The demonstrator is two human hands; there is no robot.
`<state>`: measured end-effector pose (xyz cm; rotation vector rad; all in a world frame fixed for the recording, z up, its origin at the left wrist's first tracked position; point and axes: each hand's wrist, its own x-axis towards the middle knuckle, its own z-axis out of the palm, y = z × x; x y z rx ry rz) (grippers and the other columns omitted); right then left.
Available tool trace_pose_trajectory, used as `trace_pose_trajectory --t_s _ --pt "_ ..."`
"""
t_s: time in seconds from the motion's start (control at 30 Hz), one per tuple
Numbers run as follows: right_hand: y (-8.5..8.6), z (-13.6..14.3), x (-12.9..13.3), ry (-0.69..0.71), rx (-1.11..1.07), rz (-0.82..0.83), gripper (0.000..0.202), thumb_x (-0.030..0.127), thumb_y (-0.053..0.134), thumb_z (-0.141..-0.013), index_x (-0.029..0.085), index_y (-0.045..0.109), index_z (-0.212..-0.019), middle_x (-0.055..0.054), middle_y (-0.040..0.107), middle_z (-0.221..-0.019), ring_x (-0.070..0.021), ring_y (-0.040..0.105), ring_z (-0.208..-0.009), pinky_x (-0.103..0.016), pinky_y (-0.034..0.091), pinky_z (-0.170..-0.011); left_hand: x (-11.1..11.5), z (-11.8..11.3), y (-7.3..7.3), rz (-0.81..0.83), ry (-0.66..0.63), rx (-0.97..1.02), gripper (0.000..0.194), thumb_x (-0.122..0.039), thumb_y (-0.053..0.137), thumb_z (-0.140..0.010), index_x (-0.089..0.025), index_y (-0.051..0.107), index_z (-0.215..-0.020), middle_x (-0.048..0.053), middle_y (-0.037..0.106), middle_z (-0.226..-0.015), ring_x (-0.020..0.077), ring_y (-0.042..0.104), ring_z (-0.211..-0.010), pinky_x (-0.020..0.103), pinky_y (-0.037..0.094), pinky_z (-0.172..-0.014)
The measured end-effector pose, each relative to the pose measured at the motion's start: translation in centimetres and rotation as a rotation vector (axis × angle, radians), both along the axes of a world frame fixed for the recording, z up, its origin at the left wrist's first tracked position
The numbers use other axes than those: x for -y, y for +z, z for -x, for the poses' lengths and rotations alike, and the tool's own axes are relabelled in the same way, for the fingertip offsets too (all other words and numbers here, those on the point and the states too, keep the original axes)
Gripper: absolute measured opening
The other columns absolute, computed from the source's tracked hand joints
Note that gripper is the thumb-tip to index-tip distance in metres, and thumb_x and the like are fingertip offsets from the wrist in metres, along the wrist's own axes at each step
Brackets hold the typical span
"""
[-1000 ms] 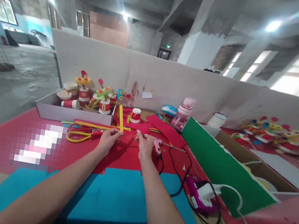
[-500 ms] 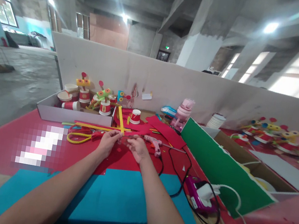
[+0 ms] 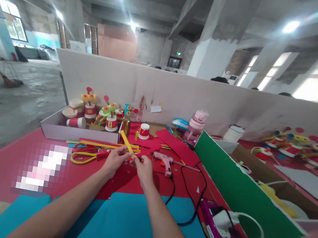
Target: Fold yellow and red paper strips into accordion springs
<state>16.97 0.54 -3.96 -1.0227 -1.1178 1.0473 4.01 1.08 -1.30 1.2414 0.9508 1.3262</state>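
Note:
A flat yellow paper strip [image 3: 126, 141] slants up and leftward from between my hands. My left hand [image 3: 115, 161] pinches it near its lower part. At its lower end the fingertips of my right hand [image 3: 144, 169] are closed on the strip too. Just to the right lies a pink glue gun [image 3: 166, 162] with an orange trigger. Left of my left hand are yellow-handled scissors [image 3: 83, 158]. More coloured strips [image 3: 99, 143] lie behind my hands, and a red-and-white paper cup [image 3: 144, 131] stands beyond them.
A white tray [image 3: 79, 135] at the back left holds cups and paper-cup figures. On the right stands a green-sided box [image 3: 238, 190]. A purple power socket [image 3: 217, 223] with a white plug and cords sits at the front right. Blue board [image 3: 128, 224] covers the front edge.
My right hand has come in to the strip's lower end, its fingers now closed on it. The strip has tipped further left and lower. The camera view has shifted slightly.

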Motion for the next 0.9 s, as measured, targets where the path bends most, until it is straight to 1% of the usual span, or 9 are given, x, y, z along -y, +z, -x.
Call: trace_pose_trajectory --t_s 0.1,0.2,0.43,0.5,0.57,0.63,0.7,0.8,0.9 --pt "-0.3 -0.4 -0.4 -0.024 0.122 -0.071 0.027 0.045 0.064 -0.073 0.018 0.062 -0.072 -0.006 0.070 -0.065 -0.0234 0.069 -0.062 -0.032 0.053 -0.059 -0.8 0.3 0.6 0.017 -0.007 -0.044 0.029 -0.037 0.078 -0.061 -0.013 0.062 -0.056 -0.002 0.053 -0.047 0.0081 0.045 -0.047 0.021 0.035 -0.050" --pt "-0.4 -0.7 -0.6 -0.065 0.153 -0.070 0.028 0.046 0.062 -0.075 0.018 0.062 -0.071 -0.007 0.070 -0.063 -0.0242 0.069 -0.062 -0.032 0.052 -0.059 -2.1 1.0 1.9 0.044 -0.001 -0.049 0.030 -0.038 0.077 -0.062 -0.013 0.062 -0.055 0.000 0.056 -0.049 0.0087 0.047 -0.047 0.022 0.036 -0.050" --pt "0.2 -1.0 -0.5 -0.144 0.041 -0.019 0.029 0.045 0.064 -0.074 0.018 0.059 -0.067 -0.006 0.070 -0.063 -0.0209 0.068 -0.061 -0.029 0.050 -0.059 -5.3 3.3 8.1 -0.102 0.107 0.082 0.025 -0.031 0.079 -0.055 -0.013 0.066 -0.067 -0.001 0.057 -0.054 0.0082 0.049 -0.049 0.021 0.040 -0.052" --pt "0.5 -1.0 -0.4 -0.174 -0.052 0.004 0.029 0.045 0.067 -0.070 0.018 0.058 -0.065 -0.004 0.068 -0.061 -0.0190 0.066 -0.062 -0.028 0.050 -0.061 -5.2 2.9 8.1 -0.118 0.174 0.169 0.028 -0.035 0.077 -0.058 -0.014 0.064 -0.071 0.000 0.059 -0.060 0.0092 0.050 -0.052 0.022 0.040 -0.052" --pt "0.7 -1.0 -0.4 -0.163 -0.193 0.030 0.030 0.045 0.070 -0.067 0.017 0.058 -0.065 -0.002 0.066 -0.060 -0.0169 0.064 -0.060 -0.028 0.050 -0.063 -4.3 1.8 7.0 -0.075 0.187 0.128 0.030 -0.041 0.071 -0.063 -0.014 0.063 -0.075 0.001 0.059 -0.061 0.0105 0.050 -0.051 0.023 0.040 -0.051" --pt "0.8 -1.0 -0.3 -0.139 -0.309 0.055 0.031 0.044 0.072 -0.064 0.017 0.059 -0.066 0.000 0.064 -0.059 -0.0148 0.061 -0.058 -0.028 0.050 -0.063 -2.7 0.4 5.9 -0.071 0.180 -0.082 0.028 -0.042 0.062 -0.070 -0.015 0.062 -0.073 0.001 0.058 -0.060 0.0106 0.048 -0.048 0.024 0.037 -0.049" --pt "0.7 -0.9 -0.2 -0.137 -0.353 0.072 0.031 0.043 0.073 -0.062 0.017 0.058 -0.065 0.001 0.062 -0.057 -0.0131 0.059 -0.056 -0.026 0.049 -0.060 -0.9 -0.9 5.7 -0.217 0.148 -0.403 0.024 -0.039 0.054 -0.077 -0.017 0.062 -0.072 0.002 0.058 -0.061 0.0126 0.050 -0.052 0.025 0.037 -0.052" --pt "0.7 -0.7 -0.2 -0.160 -0.343 0.097 0.031 0.041 0.074 -0.062 0.018 0.053 -0.061 0.003 0.058 -0.053 -0.0112 0.056 -0.051 -0.023 0.045 -0.055 1.4 -1.8 7.6 -0.483 -0.051 -0.967 0.014 -0.030 0.058 -0.075 -0.020 0.065 -0.070 0.004 0.064 -0.070 0.0164 0.054 -0.063 0.027 0.035 -0.059" --pt "1.0 0.3 -0.7 -0.183 -0.420 0.131 0.032 0.040 0.074 -0.062 0.019 0.050 -0.060 0.004 0.058 -0.052 -0.0103 0.055 -0.049 -0.023 0.046 -0.055 2.1 -1.6 9.8 -0.430 -0.025 -1.297 0.027 -0.036 0.059 -0.075 -0.019 0.059 -0.054 0.005 0.058 -0.057 0.0181 0.052 -0.057 0.028 0.030 -0.056"
